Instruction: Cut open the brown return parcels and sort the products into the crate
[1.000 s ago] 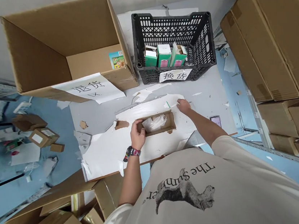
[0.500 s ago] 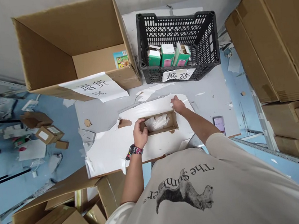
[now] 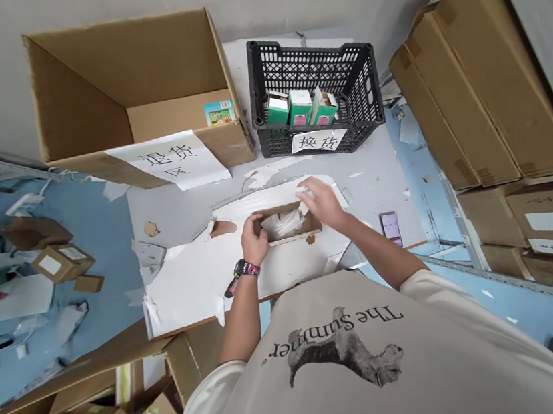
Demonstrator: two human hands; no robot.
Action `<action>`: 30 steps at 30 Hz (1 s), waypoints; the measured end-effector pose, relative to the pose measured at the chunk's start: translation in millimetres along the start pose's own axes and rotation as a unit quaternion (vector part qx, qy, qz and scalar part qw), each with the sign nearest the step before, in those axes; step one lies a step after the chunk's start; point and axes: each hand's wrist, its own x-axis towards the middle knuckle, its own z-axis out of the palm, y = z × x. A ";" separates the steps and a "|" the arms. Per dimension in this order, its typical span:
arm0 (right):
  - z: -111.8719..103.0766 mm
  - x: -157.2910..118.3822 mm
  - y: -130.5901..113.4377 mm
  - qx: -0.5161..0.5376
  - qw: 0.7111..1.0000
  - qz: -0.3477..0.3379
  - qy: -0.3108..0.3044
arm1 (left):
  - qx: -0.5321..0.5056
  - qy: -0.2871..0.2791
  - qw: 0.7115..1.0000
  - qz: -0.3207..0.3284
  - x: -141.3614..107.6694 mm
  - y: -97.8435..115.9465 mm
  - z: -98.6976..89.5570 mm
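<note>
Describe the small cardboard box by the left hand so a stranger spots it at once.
Find the black plastic lattice crate on the grey table. In front of it, on a torn white sheet, lies a small open-topped brown cardboard box, the left hand at one end. Unlike the large brown carton behind, it is low and filled with crumpled white material.

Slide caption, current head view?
Left hand holding a small open cardboard box; right hand pinching white material near its far edge.
</note>
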 end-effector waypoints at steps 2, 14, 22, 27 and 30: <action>18.3 -6.6 -25.4 -0.023 0.996 -0.025 -0.086 | -0.002 0.002 1.000 0.002 1.5 -0.5 1.2; 5.0 -92.0 0.7 -0.094 0.987 0.113 -0.060 | -0.036 0.008 0.999 0.004 7.1 -8.5 13.8; 34.6 -107.9 14.0 -0.108 0.977 0.167 -0.076 | -0.107 0.037 0.994 -0.002 3.9 -0.1 26.3; 33.7 -108.1 23.4 -0.104 0.982 0.146 -0.054 | -0.126 0.146 0.981 -0.017 -55.9 -17.5 19.3; 32.5 -110.7 27.8 -0.104 0.983 0.145 -0.045 | -0.058 0.174 0.981 -0.061 -115.4 -56.6 -6.5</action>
